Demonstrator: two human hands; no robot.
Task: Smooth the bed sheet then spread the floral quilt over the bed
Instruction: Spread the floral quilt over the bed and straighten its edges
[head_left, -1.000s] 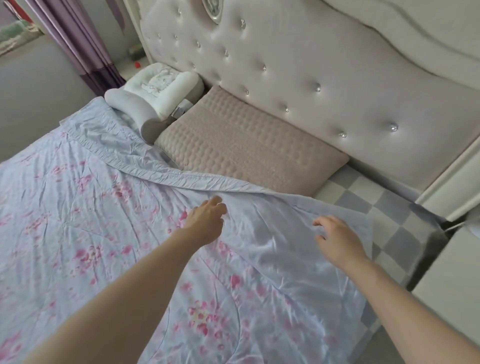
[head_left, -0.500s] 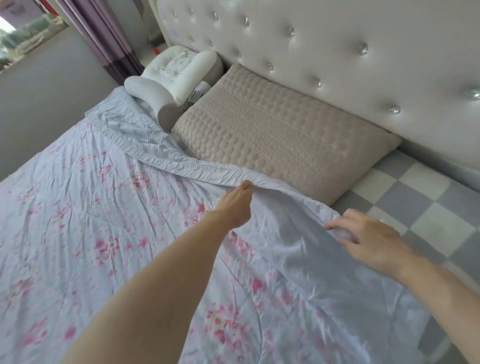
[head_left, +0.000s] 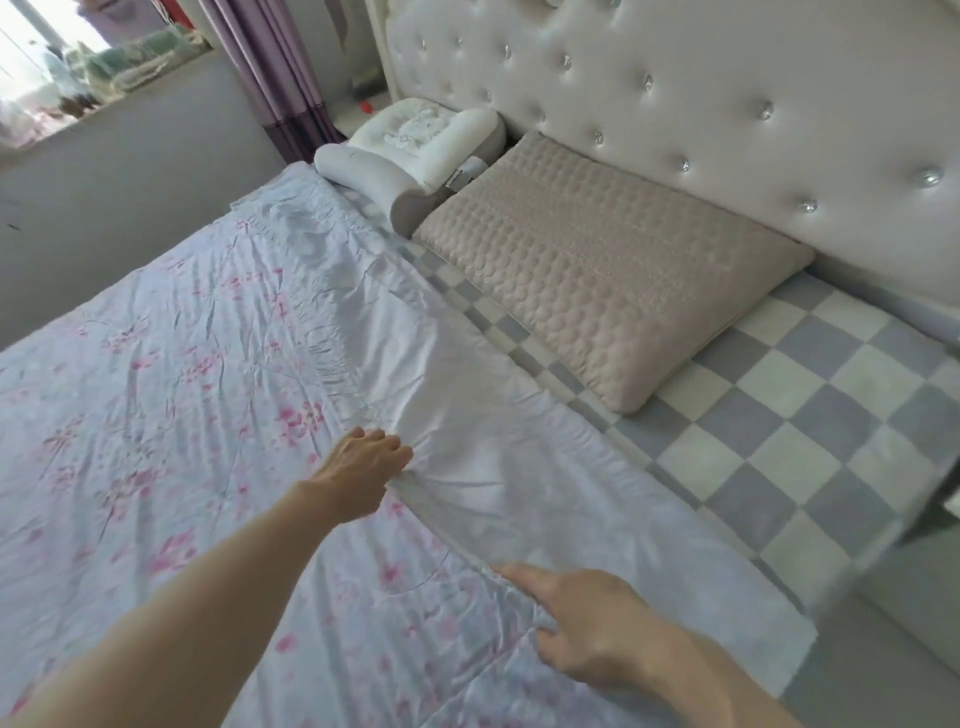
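Observation:
The floral quilt (head_left: 171, 395), pale blue with pink blossoms, covers most of the bed. Its top band is turned back, so the plain underside (head_left: 498, 431) faces up. The grey and white checked bed sheet (head_left: 769, 431) shows between that band and the pillows. My left hand (head_left: 363, 467) is closed on the folded edge of the quilt at mid bed. My right hand (head_left: 597, 629) grips the same fold nearer to me, with the index finger stretched along it.
A beige quilted pillow (head_left: 597, 260) and a white contoured pillow (head_left: 415, 140) lie against the tufted headboard (head_left: 701, 98). Purple curtains (head_left: 275, 73) hang at the far corner, beside a low grey wall (head_left: 130, 156). The bed's near right edge drops off at the lower right.
Both hands have pulled the quilt's top edge away from the beige pillow toward me, folding it back. A strip of checked sheet beside the pillow is now uncovered.

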